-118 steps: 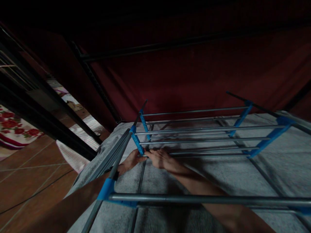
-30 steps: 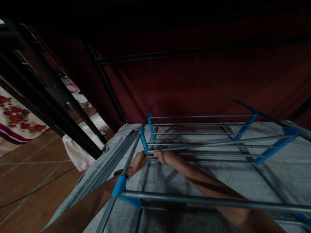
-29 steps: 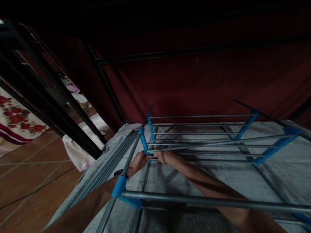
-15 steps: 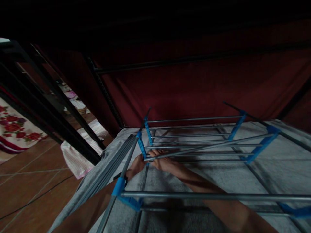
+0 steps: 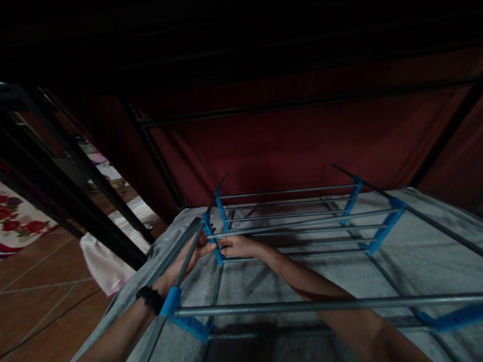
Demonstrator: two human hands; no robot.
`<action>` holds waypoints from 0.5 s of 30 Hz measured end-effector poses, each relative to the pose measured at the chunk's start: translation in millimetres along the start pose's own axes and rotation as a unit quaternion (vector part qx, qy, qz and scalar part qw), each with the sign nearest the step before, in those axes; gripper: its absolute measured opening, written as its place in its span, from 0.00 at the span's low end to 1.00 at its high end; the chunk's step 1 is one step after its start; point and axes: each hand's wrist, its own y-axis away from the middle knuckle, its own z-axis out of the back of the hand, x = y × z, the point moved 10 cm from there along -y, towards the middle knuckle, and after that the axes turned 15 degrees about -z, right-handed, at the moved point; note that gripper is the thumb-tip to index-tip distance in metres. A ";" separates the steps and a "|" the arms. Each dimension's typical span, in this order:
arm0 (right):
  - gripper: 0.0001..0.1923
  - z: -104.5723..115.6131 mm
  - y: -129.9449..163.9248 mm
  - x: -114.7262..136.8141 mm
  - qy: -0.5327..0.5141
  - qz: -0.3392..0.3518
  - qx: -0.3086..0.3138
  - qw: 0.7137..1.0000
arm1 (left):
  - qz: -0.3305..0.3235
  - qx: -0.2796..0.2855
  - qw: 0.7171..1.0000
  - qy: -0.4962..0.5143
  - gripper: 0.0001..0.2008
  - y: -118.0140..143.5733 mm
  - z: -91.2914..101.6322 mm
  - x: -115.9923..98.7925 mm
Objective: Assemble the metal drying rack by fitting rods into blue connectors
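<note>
Right hand (image 5: 236, 246) fingers clamped on thin metal rod (image 5: 302, 221) at blue side bracket (image 5: 212, 236); left hand (image 5: 187, 257) fingers loosely apart, bracing the bracket. Best to keep the rod level and press its end squarely into the socket.

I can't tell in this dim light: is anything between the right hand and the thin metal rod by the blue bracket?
Nothing visible: the right hand is already closed on the metal rod next to the blue bracket.

Both hands (image 5: 241, 246) at blue bracket (image 5: 213, 240) — dim rack (image 5: 302, 221)
</note>
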 end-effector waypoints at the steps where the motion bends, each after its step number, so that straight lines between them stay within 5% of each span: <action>1: 0.19 -0.1 -0.1 -2.0 -0.012 -0.019 0.011 1.000 | 0.000 0.001 1.000 0.004 0.29 -4.3 0.8 -0.7; 10: 0.26 2.3 6.5 -3.1 -0.074 -0.105 0.041 0.991 | 0.041 -0.025 0.999 0.013 0.25 -34.0 10.6 25.2; 15: 0.15 7.3 29.4 30.8 0.076 -0.001 -0.040 0.996 | 0.035 -0.021 0.999 0.012 0.22 -41.8 8.2 24.6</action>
